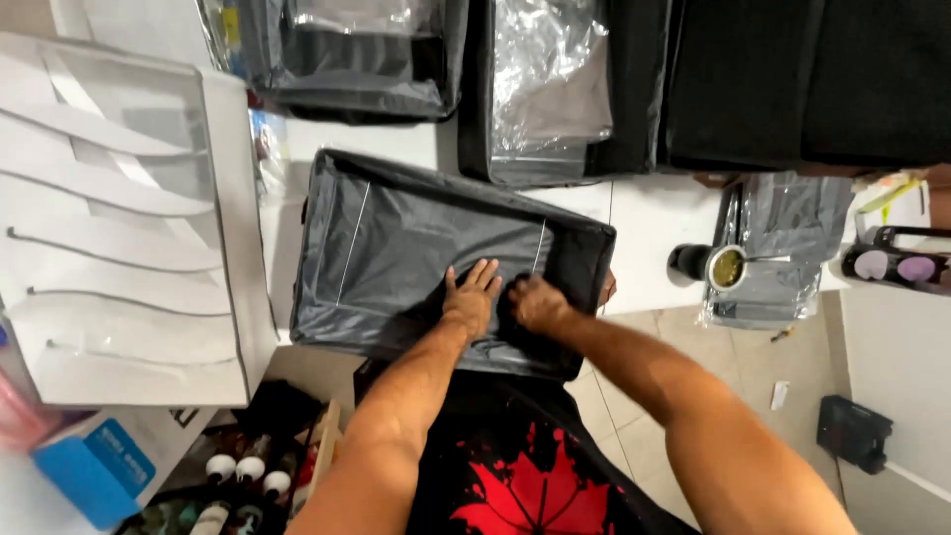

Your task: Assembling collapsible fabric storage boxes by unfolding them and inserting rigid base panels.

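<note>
Left hand (pixel 470 297) flat and open on the grey bag (pixel 416 258), right hand (pixel 536 302) curled, gripping its fabric. Bag lies on the white surface (pixel 649 213); black cases (pixel 792 79) behind it, cup (pixel 723 267) right of it.

Packing workshop, white worktable (pixel 654 213), stacked plastic-wrapped black cases (pixel 550 89), tiled floor (pixel 763 367)

We press our left hand (pixel 470 297) flat and our right hand (pixel 536 302) curled into the grey liner (pixel 396 258) inside a black bin (pixel 584 297).
</note>
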